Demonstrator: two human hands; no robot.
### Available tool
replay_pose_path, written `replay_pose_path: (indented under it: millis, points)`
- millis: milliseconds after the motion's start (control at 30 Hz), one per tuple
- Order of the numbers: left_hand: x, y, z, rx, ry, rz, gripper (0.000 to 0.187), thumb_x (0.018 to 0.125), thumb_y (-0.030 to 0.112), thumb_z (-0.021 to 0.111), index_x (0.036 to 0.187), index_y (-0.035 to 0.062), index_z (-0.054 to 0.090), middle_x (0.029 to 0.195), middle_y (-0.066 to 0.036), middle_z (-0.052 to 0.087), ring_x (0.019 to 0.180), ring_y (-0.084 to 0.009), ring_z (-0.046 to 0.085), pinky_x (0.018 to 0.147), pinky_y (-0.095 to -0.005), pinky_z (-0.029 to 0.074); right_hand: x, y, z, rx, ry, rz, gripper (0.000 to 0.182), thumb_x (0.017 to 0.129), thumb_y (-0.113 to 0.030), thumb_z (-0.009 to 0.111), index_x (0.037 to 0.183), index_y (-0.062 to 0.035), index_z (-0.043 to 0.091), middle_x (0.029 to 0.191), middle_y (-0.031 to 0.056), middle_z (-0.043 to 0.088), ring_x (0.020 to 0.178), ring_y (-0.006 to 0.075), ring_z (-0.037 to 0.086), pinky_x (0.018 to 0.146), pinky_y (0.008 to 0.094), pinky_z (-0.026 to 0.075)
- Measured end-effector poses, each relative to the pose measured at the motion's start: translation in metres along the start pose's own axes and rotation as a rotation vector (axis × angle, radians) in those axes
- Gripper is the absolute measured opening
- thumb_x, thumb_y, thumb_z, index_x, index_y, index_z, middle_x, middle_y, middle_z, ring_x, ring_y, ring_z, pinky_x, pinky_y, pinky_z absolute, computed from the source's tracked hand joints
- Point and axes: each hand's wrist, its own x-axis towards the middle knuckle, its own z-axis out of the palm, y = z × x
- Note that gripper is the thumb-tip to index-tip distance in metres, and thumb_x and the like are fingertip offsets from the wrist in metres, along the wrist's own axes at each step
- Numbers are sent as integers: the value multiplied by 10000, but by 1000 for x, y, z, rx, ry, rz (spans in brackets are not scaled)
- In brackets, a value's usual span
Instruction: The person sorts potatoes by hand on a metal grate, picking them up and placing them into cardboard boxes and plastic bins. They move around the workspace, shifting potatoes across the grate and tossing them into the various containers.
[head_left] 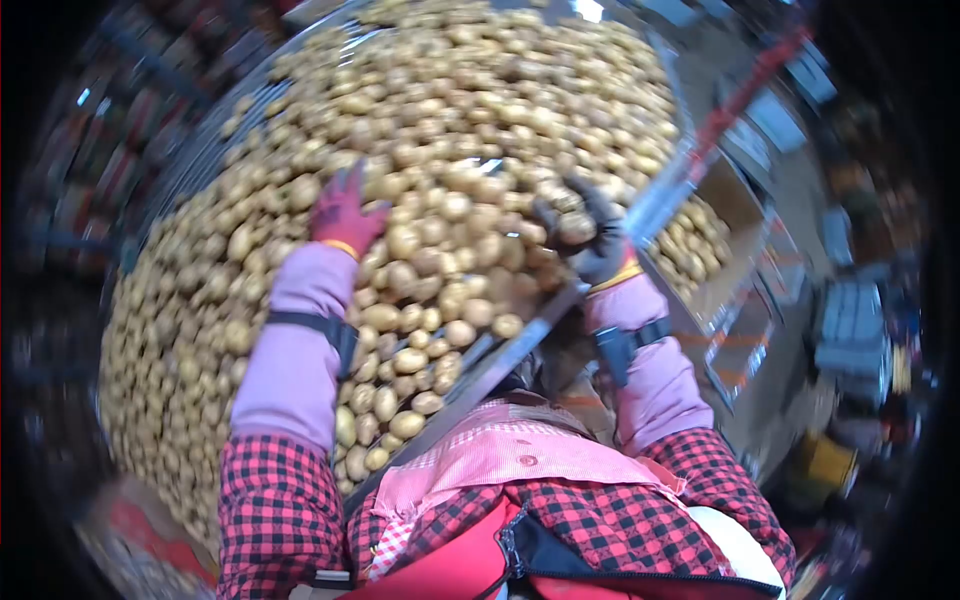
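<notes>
A broad heap of potatoes (430, 120) covers a metal-edged sorting table. My left hand (348, 212), in a red glove with dark fingertips, rests on the heap left of centre, fingers spread, with nothing held. My right hand (592, 232), in a dark grey glove with a yellow cuff, is near the table's right edge. Its fingers curve round a few potatoes (574, 226), which lie against the palm. Both forearms wear pink sleeves with dark straps.
A metal rail (520, 355) runs along the near edge of the table. Beyond the right edge stands a box with potatoes (690, 245). A red bar (745, 95) slants at the upper right. Pale blue stacked items (852, 335) stand on the floor further right.
</notes>
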Motion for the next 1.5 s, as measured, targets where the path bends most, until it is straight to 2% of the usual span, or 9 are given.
replay_pose_path:
  millis: [100,167,300,400,600,800,967,1067,1500]
  points:
    - [57,5,24,73,-110,-122,773,788,287,707,1488,238,383,1308,-276,523,1206,-418,527,1018,-485,438,-72,-20,-9,931,31,446,485,908,-8,635,1355,-17,447,1229,90,555,1139,200,564,941,346,503]
    - [48,38,16,37,32,124,692,774,237,718,1424,238,481,1208,-231,557,1107,-398,563,954,-475,466,-117,-23,4,-220,-31,140,490,906,2,636,1356,-25,445,1198,79,569,1126,203,577,901,333,520]
    - [-45,212,-9,-524,-234,837,671,700,110,723,1346,91,546,1169,-181,616,1153,-363,547,968,-448,453,-172,23,-18,642,-46,259,587,887,11,618,1431,-72,413,1270,107,569,1212,190,552,999,312,468]
    - [-120,291,4,-635,-364,1138,750,709,152,742,1406,77,473,1350,-176,514,1249,-379,481,1065,-472,373,-215,-14,-36,-485,74,-332,535,812,-48,684,1325,-93,540,1204,112,593,1180,223,572,1009,358,453]
    - [-121,257,-5,-591,-218,1074,717,793,298,727,1404,37,458,1405,-209,469,1304,-412,418,1102,-504,315,-391,-147,-134,-364,682,-356,255,962,-259,592,1115,-55,601,1009,86,633,730,146,622,577,254,511]
    - [-133,145,-17,-412,-170,779,638,824,278,702,1385,64,489,1330,-185,536,1247,-369,484,1069,-463,365,-584,-31,-283,165,1765,73,349,940,-264,652,1258,-146,572,1099,81,656,878,221,658,756,362,560]
    - [-183,65,-47,-328,-236,609,615,827,287,691,1379,93,504,1288,-187,562,1198,-366,517,1045,-462,380,-433,-41,-272,-345,1196,49,591,871,-295,714,1375,-81,490,1344,168,550,1136,298,602,913,395,511]
    - [-212,23,-53,-342,-124,450,588,825,279,690,1359,98,523,1291,-167,567,1209,-363,512,1064,-470,365,-353,-37,-265,-1381,657,679,764,794,-355,776,1411,-52,443,1364,208,523,1226,345,531,1016,412,436]
    - [-272,-13,-24,123,-225,-54,1338,580,683,756,1504,-57,132,1582,-236,140,1419,-428,218,1147,-583,128,-5,75,158,-1562,-920,-670,546,750,-299,673,1280,-323,542,1412,119,451,1390,355,337,1080,649,281]
